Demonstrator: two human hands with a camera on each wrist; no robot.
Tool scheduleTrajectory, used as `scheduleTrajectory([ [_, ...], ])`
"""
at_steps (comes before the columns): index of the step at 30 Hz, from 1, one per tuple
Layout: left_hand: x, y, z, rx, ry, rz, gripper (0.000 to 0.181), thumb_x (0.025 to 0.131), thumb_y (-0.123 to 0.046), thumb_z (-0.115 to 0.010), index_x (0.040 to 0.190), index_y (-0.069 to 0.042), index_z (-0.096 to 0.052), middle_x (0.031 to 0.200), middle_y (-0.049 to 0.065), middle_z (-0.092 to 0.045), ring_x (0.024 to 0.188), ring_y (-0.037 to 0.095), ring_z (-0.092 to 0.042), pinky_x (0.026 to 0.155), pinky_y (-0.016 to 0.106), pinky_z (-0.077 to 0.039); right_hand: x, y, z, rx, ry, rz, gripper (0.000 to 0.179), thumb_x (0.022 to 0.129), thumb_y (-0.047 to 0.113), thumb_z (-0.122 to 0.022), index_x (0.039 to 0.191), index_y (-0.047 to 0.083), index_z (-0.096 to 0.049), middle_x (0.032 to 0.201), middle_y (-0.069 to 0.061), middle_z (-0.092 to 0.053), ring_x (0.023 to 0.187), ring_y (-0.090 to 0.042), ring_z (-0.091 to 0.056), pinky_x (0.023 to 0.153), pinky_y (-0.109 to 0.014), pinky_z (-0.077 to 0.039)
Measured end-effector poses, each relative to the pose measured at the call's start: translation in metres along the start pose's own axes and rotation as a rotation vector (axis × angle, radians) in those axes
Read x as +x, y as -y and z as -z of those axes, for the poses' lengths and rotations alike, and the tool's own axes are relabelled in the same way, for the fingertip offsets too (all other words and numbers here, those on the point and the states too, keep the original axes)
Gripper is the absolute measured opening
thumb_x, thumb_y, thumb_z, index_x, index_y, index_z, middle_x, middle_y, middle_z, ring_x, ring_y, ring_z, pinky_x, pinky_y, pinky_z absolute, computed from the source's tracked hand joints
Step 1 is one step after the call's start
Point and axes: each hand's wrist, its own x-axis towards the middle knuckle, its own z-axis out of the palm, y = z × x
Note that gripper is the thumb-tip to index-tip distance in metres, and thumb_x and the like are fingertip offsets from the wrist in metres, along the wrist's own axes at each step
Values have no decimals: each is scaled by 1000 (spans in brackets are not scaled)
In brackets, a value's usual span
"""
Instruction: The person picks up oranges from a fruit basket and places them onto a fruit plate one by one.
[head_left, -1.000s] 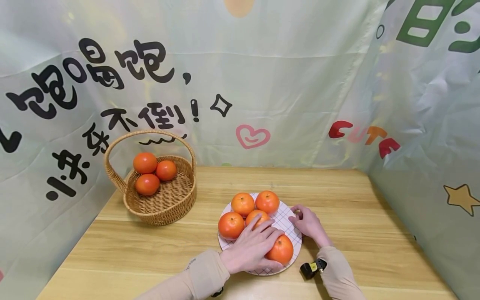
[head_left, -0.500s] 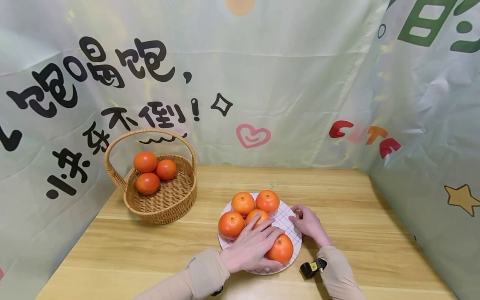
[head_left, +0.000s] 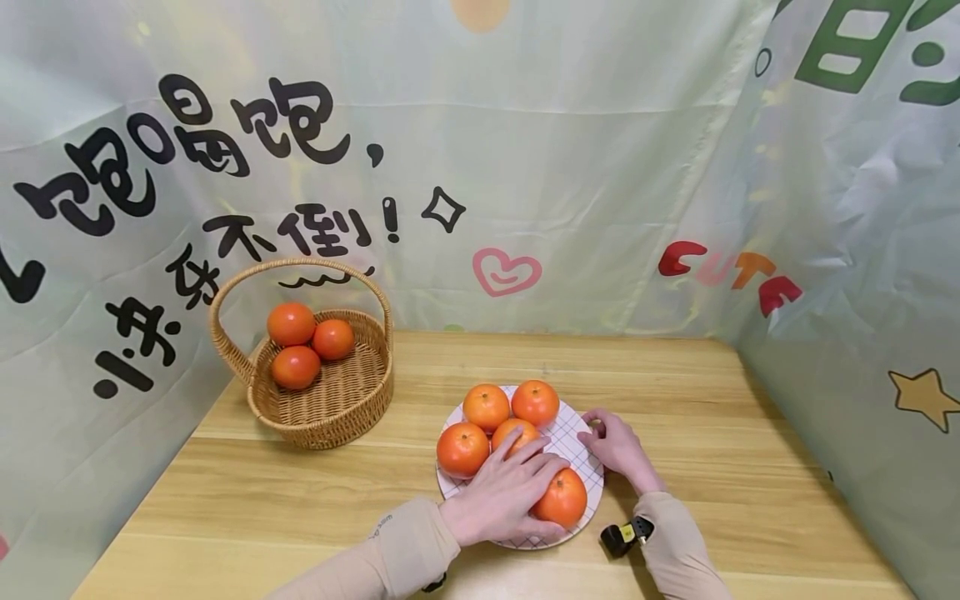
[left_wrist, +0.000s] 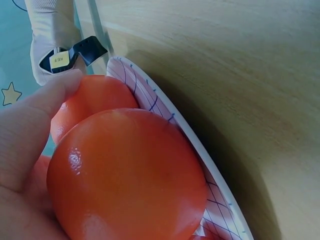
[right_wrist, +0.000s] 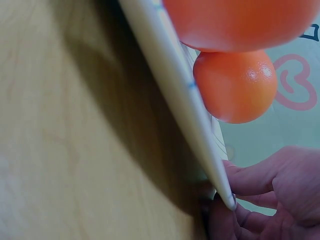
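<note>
A round white plate [head_left: 567,443] with a blue grid pattern holds several oranges. My left hand [head_left: 498,500] lies over them, with its thumb and fingers round the orange [head_left: 561,500] at the near right of the plate. In the left wrist view the thumb touches that orange [left_wrist: 95,102], and a larger-looking orange [left_wrist: 130,175] sits close to the palm. Fingertips overlap the middle orange [head_left: 514,435]. My right hand [head_left: 617,443] pinches the plate's right rim; the right wrist view shows the thumb on top and fingers underneath. The plate stands tilted over its shadow there.
A wicker basket [head_left: 322,433] with a tall handle stands at the left back, with three oranges [head_left: 295,367] inside. Printed cloth walls [head_left: 570,183] enclose the wooden table [head_left: 652,375] at the back and sides. A black camera [head_left: 618,540] hangs from the right wrist.
</note>
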Motion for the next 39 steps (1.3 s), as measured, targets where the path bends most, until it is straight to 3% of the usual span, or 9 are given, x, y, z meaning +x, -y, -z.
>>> scheduleTrajectory([
  [14, 0, 1, 1, 5, -24, 1, 79, 81, -75, -61, 140, -23, -50, 130, -9, -64, 142, 18, -47, 120, 48, -30, 0, 0, 0, 3, -3, -3, 28, 93, 11, -65, 118, -2, -61, 77, -6, -51, 65, -18, -48, 57, -28, -39],
  [17, -2, 5, 1, -48, -26, 24, 80, 83, -77, -57, 142, -24, -49, 136, -8, -62, 145, 17, -44, 121, 49, -29, 1, 0, -1, 0, -2, -4, 28, 93, 11, -65, 118, -2, -61, 77, -6, -51, 66, -18, -48, 58, -28, -39],
  [20, -3, 13, 4, -166, -50, 73, 78, 88, -74, -54, 145, -23, -48, 145, -4, -57, 146, 20, -42, 123, 52, -26, 0, 1, -1, 1, 6, -10, 29, 93, 11, -65, 118, -2, -60, 78, -6, -51, 67, -18, -48, 58, -28, -39],
  [24, -7, 33, 9, -402, -145, 202, 64, 94, -60, -55, 144, -20, -50, 148, 2, -54, 142, 26, -44, 121, 57, -27, 0, 1, 0, 10, 14, -24, 30, 94, 11, -64, 120, -2, -59, 80, -7, -51, 68, -19, -48, 60, -29, -39],
  [28, -16, 65, 14, -550, -256, 398, 53, 98, -46, -57, 141, -16, -53, 145, 8, -56, 138, 31, -48, 117, 60, -32, 0, 1, 0, 10, 15, -21, 29, 94, 10, -64, 120, -2, -59, 80, -8, -51, 69, -20, -48, 60, -30, -39],
  [35, -50, 147, 23, -523, -361, 743, 51, 98, -33, -60, 143, -11, -50, 146, 17, -52, 137, 39, -44, 114, 61, -32, 0, 1, 1, 12, 13, -16, 29, 94, 10, -64, 119, -3, -59, 79, -7, -50, 68, -19, -48, 59, -29, -39],
  [39, -77, 190, 26, -447, -345, 898, 55, 95, -30, -62, 143, -6, -47, 146, 26, -45, 136, 47, -39, 113, 64, -28, 0, 1, 1, 11, 14, -10, 29, 94, 10, -64, 120, -3, -59, 79, -7, -50, 68, -19, -48, 58, -29, -39],
])
